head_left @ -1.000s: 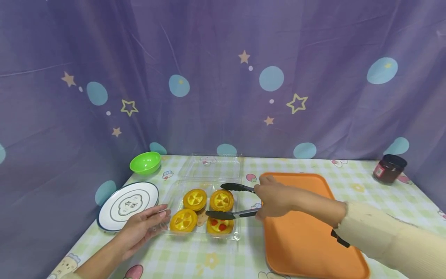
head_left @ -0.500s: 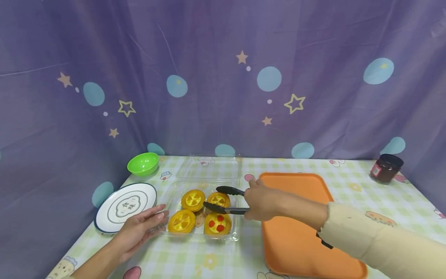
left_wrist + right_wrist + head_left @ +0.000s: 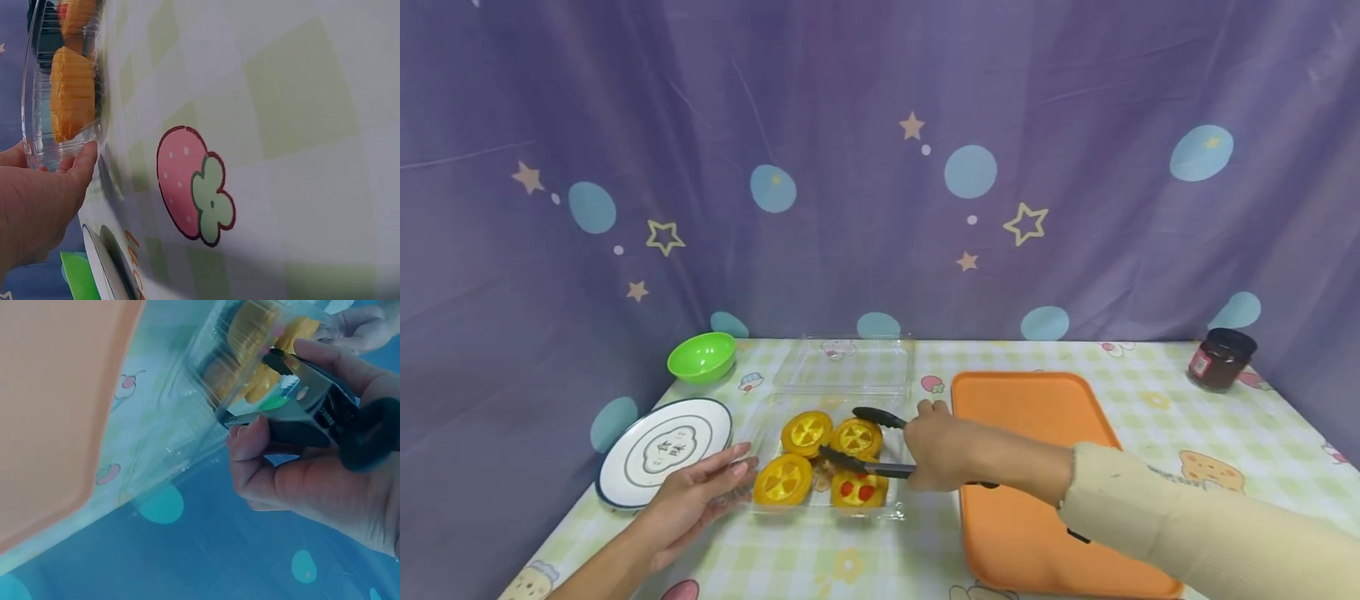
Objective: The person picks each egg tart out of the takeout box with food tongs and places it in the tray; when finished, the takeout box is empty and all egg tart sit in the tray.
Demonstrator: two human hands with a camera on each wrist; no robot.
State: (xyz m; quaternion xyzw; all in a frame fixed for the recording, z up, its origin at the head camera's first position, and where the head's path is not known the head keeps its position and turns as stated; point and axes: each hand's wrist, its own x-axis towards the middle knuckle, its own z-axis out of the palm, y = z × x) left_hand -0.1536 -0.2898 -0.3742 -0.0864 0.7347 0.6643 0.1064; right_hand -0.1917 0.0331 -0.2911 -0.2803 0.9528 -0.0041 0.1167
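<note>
My right hand (image 3: 940, 446) grasps the black tongs (image 3: 887, 470), whose parted tips straddle the far-right tart (image 3: 857, 437) in the clear container (image 3: 895, 500); whether they touch it I can't tell. My left hand (image 3: 696, 493) clasps nothing: its fingers lie loosely extended against the container's left side. I judge this to be the lining-up step, so the next move calls for closing the tips on that tart without nudging the near-right tart (image 3: 856, 493). My right wrist view shows digits on both tong arms and the handle's back end, mostly hidden from the head; my left wrist view shows fingertips at the plastic wall and the whole strawberry print (image 3: 181, 181).
</note>
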